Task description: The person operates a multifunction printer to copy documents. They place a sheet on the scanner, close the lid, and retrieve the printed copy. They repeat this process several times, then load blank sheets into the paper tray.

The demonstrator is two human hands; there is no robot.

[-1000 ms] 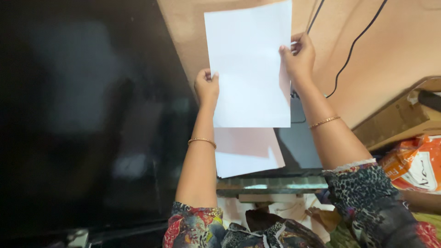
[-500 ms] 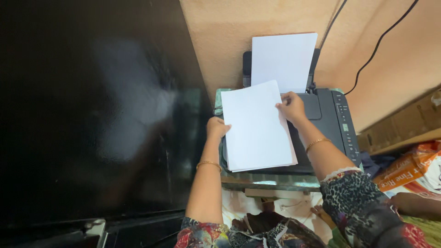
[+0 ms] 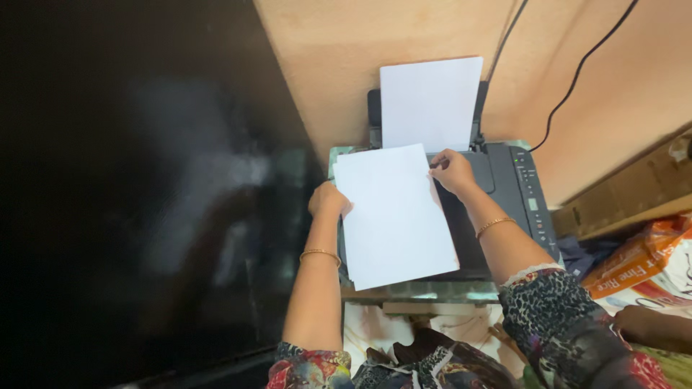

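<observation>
Both hands pinch a stack of plain white paper sheets (image 3: pixel 395 216) over the dark grey printer (image 3: pixel 515 187): left hand (image 3: pixel 328 199) grips its left edge, right hand (image 3: pixel 452 171) its far-right corner. The stack looks mid-placement; settling it flat needs an even lowering.

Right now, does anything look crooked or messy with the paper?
Yes, a little. The stack of white paper that the left hand and right hand hold lies tilted across the black printer, hanging past its front edge. The sheets in the rear tray stand straight.
</observation>
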